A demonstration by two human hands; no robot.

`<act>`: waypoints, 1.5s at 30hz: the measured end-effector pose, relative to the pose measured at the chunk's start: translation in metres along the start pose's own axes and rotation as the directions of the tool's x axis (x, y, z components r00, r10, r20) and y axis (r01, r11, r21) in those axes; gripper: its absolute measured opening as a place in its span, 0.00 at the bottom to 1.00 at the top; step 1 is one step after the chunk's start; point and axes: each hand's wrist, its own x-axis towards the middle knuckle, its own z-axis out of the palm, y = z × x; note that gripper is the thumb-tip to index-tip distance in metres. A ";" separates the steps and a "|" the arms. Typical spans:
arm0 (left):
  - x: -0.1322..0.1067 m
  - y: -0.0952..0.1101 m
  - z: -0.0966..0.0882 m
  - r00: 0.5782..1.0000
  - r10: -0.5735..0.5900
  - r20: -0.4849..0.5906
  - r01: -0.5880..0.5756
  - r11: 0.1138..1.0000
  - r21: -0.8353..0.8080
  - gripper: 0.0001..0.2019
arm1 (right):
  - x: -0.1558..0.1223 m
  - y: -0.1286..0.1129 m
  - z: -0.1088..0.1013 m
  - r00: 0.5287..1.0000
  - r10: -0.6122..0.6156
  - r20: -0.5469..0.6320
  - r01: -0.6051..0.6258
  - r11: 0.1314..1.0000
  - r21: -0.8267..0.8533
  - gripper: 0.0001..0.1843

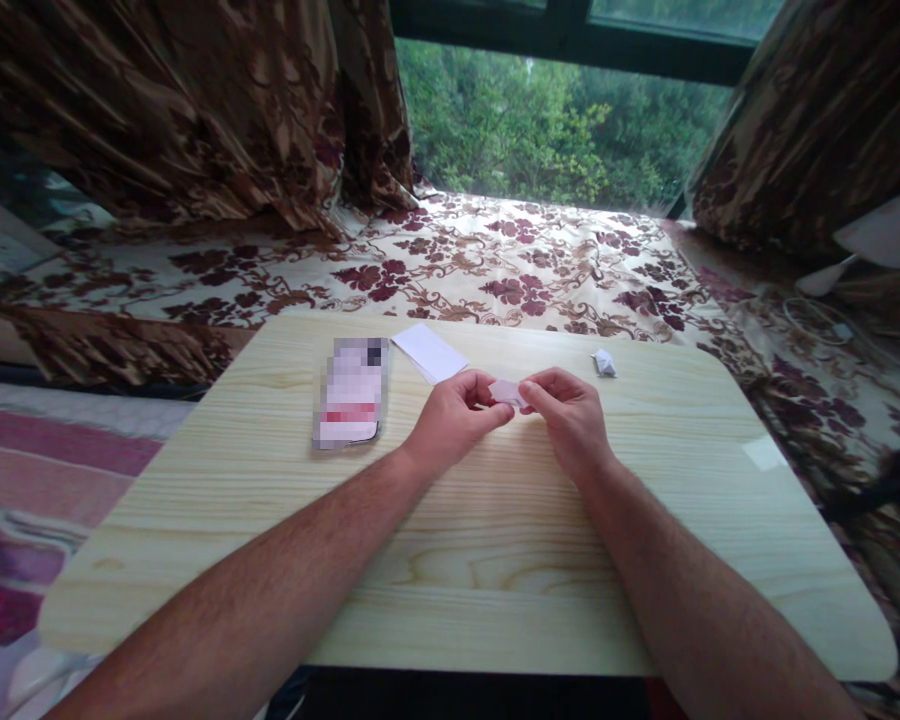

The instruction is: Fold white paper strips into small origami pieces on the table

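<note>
A small piece of folded white paper [505,392] is held between both hands above the middle of the table. My left hand [461,405] pinches its left end between thumb and fingers. On the other end, my right hand [566,405] has its thumb and forefinger closed. The paper's underside and some of its folds are hidden by the fingers. Just beyond my left hand lie flat white paper sheets [429,350]. A small folded white paper shape [604,363] rests on the table, beyond and to the right of my right hand.
The pale wood-grain table [495,600] has rounded corners. At its left lies a phone [351,390], partly pixelated. A whitish patch [765,453] shows near the right edge. Behind stands a ledge with flowered cloth [510,260], below a window. A white lamp [885,230] is at the far right.
</note>
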 end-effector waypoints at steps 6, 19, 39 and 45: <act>0.003 -0.003 -0.001 0.995 0.029 -0.090 -0.037 0.996 -0.087 0.11 | -0.001 0.002 0.001 0.997 0.035 0.071 -0.030 0.997 -0.068 0.05; 0.004 -0.007 -0.001 0.995 0.061 -0.081 -0.072 0.986 -0.150 0.18 | -0.003 -0.001 0.002 0.987 0.077 0.139 -0.064 0.993 -0.096 0.10; -0.003 0.001 0.005 0.998 0.060 -0.027 -0.062 0.995 -0.080 0.10 | -0.004 0.002 0.006 0.985 -0.076 0.157 0.063 0.994 0.085 0.05; -0.003 -0.001 0.005 0.997 0.065 -0.041 -0.067 0.997 -0.047 0.09 | -0.005 0.004 0.005 0.986 -0.084 0.144 0.080 0.996 0.030 0.06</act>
